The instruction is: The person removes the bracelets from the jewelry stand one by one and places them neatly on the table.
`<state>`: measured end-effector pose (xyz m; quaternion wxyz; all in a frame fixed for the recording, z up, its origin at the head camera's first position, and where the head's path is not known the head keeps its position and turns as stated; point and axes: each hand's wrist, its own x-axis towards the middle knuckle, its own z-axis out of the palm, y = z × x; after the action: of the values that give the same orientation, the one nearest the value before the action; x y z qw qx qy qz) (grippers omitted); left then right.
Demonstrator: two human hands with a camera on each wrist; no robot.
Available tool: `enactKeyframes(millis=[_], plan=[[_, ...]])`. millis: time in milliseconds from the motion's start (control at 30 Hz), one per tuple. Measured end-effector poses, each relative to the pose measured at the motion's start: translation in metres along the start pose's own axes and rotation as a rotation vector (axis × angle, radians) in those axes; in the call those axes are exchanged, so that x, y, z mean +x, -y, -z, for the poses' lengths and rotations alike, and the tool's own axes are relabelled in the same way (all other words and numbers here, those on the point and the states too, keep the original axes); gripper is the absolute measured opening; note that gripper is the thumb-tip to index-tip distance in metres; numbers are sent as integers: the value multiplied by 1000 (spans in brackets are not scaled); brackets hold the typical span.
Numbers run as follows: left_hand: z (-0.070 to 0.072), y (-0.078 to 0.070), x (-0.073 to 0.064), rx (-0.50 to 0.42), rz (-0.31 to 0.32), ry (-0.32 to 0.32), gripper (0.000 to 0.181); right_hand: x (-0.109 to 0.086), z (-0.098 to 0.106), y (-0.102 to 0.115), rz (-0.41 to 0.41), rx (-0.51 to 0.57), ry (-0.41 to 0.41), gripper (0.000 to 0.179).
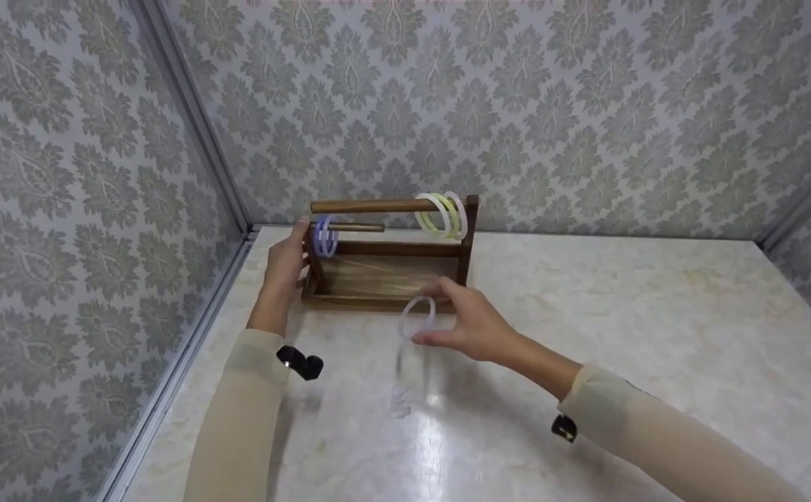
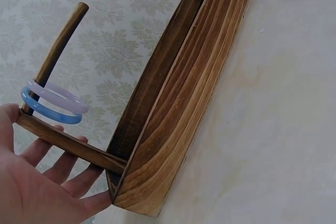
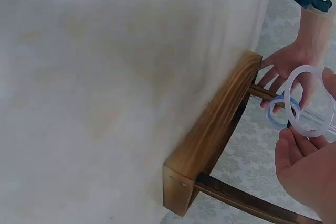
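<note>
Pale bangle [image 3: 287, 92] before a wooden stand [image 2: 178, 98]
Right hand [image 1: 478, 324] pinches the bangle; left hand [image 1: 284, 265] grips the stand's upright [image 2: 73, 146] beside blue and lilac bangles [image 2: 46, 112] on a short rod [image 2: 60, 45].

On my feed, the left sleeve [image 1: 241, 418] is long and pale cream, greyer towards its cuff [image 1: 259, 343]. The right sleeve [image 1: 670, 443] matches, and I can make out a thin dark marking [image 1: 642, 390] on it, too small for me to read. I see a glossy black, two-lobed unit [image 1: 297, 359] at the left wrist; the right wrist's camera gives it to me as dark teal and blocky. The right wrist's black unit [image 1: 564, 427] shows a golden glint.
</note>
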<state>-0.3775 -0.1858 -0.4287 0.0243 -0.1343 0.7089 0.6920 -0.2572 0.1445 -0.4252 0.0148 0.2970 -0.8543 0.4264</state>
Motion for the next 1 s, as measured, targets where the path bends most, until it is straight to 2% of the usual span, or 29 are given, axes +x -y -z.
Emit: enactKeyframes(millis=[167, 367, 767, 1000], plan=[[1, 1, -1, 37, 2, 7, 83, -22, -7, -16, -54, 36, 9, 60], [3, 1, -1, 73, 21, -7, 83, -38, -10, -36, -101, 69, 28, 59], [-2, -1, 3, 83, 19, -10, 85, -50, -10, -55, -113, 66, 61, 65], [1, 0, 1, 55, 3, -3, 88, -53, -11, -58, -149, 2, 63, 67]])
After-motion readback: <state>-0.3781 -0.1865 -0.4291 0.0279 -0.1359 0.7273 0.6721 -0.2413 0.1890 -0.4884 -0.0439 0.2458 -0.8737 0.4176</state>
